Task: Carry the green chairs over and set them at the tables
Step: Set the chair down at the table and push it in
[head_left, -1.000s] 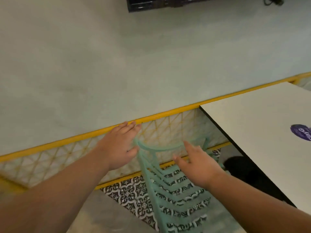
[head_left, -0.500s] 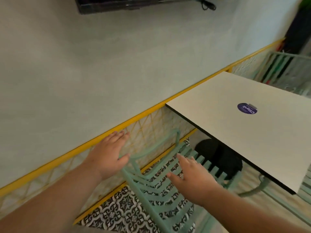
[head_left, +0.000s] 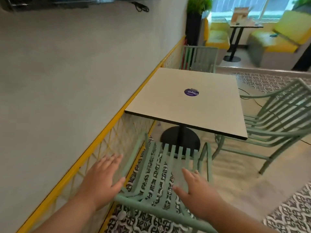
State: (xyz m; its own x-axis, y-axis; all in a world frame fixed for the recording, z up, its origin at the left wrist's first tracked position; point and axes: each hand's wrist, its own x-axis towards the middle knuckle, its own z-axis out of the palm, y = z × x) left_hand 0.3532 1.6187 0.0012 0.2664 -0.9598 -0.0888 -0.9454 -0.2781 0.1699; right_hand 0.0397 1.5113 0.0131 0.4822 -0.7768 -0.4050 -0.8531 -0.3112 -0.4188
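A green slatted metal chair (head_left: 161,167) stands on the floor right below me, its seat pointing at the near edge of a square beige table (head_left: 188,101). My left hand (head_left: 102,180) hovers with straight fingers just left of the chair's back rail and holds nothing. My right hand (head_left: 196,189) is spread flat above the chair's right side, also holding nothing. A second green chair (head_left: 276,118) stands at the table's right side. A third green chair (head_left: 200,58) sits at the far end of the table.
A grey wall with a yellow rail and yellow mesh panel (head_left: 107,132) runs close along the left. The table has a black round base (head_left: 180,138) and a purple sticker (head_left: 191,92). Patterned tile floor (head_left: 292,214), yellow sofas (head_left: 276,41) and another table lie beyond.
My view has swung up and right, from the wall to the whole table. Both hands have drawn back off the chair, which now stands on the floor at the table's near edge.
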